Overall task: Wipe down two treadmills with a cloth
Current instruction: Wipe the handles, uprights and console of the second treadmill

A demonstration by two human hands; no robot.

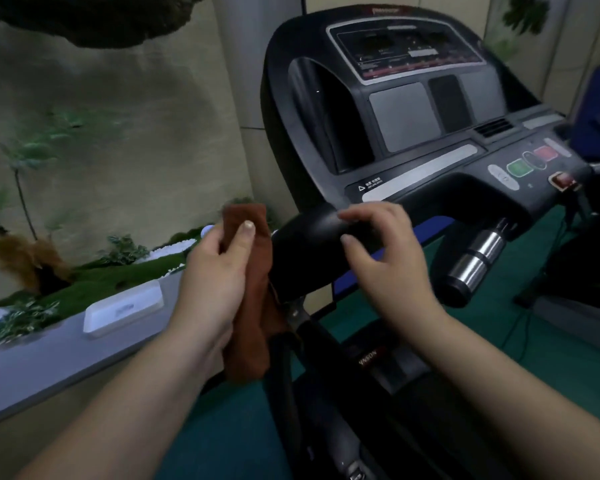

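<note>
Cloth [248,306] pinched in left hand [210,282] grip; right hand [385,261] loosely curled over treadmill handlebar [312,233], grasping nothing

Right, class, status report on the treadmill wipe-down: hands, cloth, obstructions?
Left hand grips brown cloth, beside handlebar. Right hand rests fingers on handlebar, holding nothing. Nothing blocking the console.
</note>
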